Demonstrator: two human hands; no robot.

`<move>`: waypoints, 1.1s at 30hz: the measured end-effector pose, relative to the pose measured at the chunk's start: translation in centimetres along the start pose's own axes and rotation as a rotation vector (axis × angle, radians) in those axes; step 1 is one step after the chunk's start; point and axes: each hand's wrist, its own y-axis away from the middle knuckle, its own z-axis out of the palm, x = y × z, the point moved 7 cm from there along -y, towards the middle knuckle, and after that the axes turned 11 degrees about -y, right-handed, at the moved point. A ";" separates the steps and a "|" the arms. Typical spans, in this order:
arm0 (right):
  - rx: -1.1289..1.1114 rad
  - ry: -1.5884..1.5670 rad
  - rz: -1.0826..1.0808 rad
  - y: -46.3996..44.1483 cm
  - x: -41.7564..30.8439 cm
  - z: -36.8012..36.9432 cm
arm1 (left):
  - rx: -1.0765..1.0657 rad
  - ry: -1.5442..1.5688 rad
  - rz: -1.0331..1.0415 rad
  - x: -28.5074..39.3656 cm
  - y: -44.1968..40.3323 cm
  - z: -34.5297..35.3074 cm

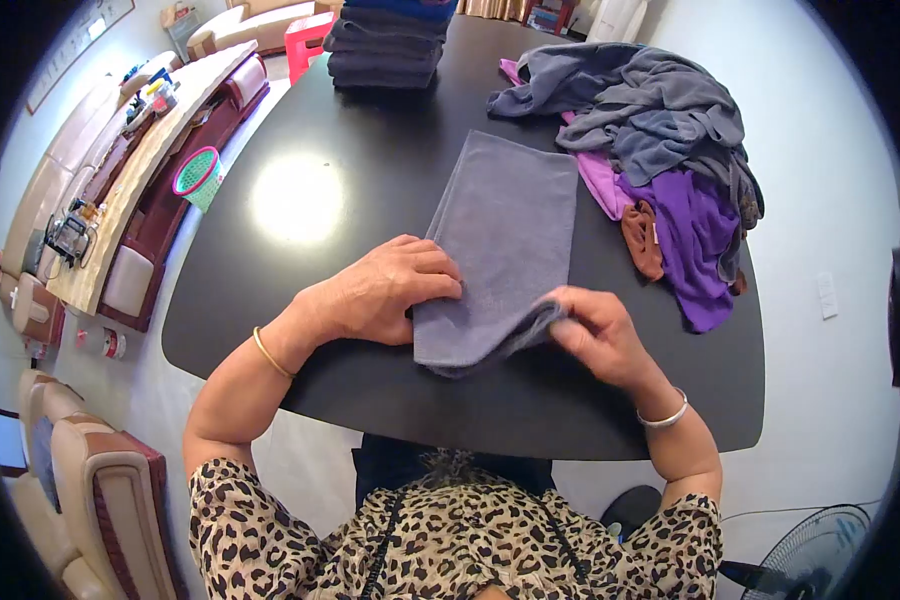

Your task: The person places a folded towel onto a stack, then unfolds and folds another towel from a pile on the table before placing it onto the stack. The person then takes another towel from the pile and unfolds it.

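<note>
A grey towel (pixel 505 215), folded into a long rectangle, lies on the dark table in front of me. My left hand (pixel 395 285) rests on its left edge, fingers curled against the cloth; whether they grip it I cannot tell for sure. Between the thumb and fingers of my right hand (pixel 600 332) is the towel's near right corner, lifted a little off the table so that the near edge curves up. The layers show at that corner.
A loose heap of grey, purple, pink and brown cloths (pixel 660 150) lies at the table's right. A neat stack of folded dark cloths (pixel 385 50) stands at the far side. A green basket (pixel 198 178) is on the left, beyond the table edge (pixel 220 360). A fan (pixel 815 550) stands low right.
</note>
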 end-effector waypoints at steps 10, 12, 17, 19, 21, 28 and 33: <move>0.131 -0.351 0.235 1.4 2.8 -1.7 | 0.033 0.405 -0.193 -1.3 0.1 -0.5; -0.080 -0.347 0.161 1.1 1.6 -0.2 | -0.027 0.289 -0.071 0.1 -0.2 -1.0; -0.332 -0.118 0.031 1.0 0.8 1.6 | -0.116 0.079 -0.047 0.9 -0.2 -0.3; -0.342 -0.150 0.028 1.1 0.9 1.5 | -0.094 0.088 -0.034 0.9 -0.2 -0.4; -0.336 -0.163 0.025 1.0 0.7 1.4 | -0.087 0.128 -0.038 0.8 -0.1 -0.7; -0.263 -0.353 0.017 1.1 0.7 0.7 | -0.073 0.227 -0.066 0.0 0.2 -0.9; 0.168 -0.619 0.273 1.6 4.0 -2.2 | -0.114 0.679 -0.564 -2.7 1.4 1.0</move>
